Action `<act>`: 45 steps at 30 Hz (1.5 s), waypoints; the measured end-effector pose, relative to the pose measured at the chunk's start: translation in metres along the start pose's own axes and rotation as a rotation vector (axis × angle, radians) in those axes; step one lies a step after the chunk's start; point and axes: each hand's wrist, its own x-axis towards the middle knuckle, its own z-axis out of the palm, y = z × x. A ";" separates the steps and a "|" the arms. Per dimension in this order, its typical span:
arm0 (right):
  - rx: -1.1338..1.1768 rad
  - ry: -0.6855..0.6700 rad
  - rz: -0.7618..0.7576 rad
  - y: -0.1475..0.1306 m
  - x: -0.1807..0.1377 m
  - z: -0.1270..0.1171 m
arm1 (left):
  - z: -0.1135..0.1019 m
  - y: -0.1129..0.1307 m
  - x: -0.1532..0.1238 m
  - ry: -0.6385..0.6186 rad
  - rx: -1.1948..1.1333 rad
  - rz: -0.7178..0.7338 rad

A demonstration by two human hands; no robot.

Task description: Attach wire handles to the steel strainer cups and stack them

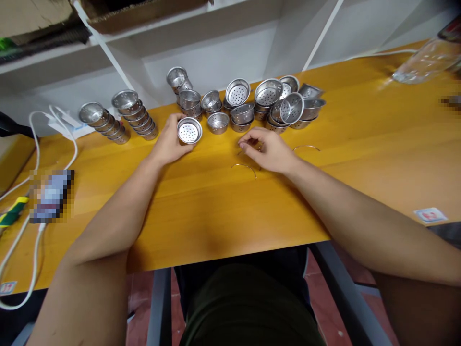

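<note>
My left hand (168, 142) grips a small perforated steel strainer cup (189, 130), its holed bottom facing me, just above the yellow wooden table (223, 211). My right hand (266, 149) rests on the table with its fingertips pinched on a thin wire handle (242, 149). Another curved wire handle (244, 167) lies just in front of that hand, and a third (306, 147) lies to its right.
A loose heap of strainer cups (268, 103) sits behind my hands. Two nested rows of cups (139, 115) (106, 124) lie at the back left. White cables (50, 139) and a blurred object (50, 194) are at the left, a clear glass jar (421, 65) at the far right.
</note>
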 end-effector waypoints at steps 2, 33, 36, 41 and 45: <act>0.017 0.026 -0.029 -0.008 0.000 0.001 | 0.012 0.007 0.001 0.012 -0.097 0.177; 0.300 -0.112 0.095 -0.043 0.001 0.027 | 0.059 0.063 -0.017 -0.255 -0.396 0.386; 0.228 -0.026 0.099 -0.041 0.000 0.026 | 0.064 0.063 -0.021 -0.316 -0.513 0.368; 0.211 -0.029 0.140 -0.044 -0.001 0.032 | 0.071 0.069 -0.023 -0.275 -0.581 0.315; 0.118 -0.004 0.146 -0.042 0.000 0.034 | 0.072 0.072 -0.023 -0.255 -0.531 0.232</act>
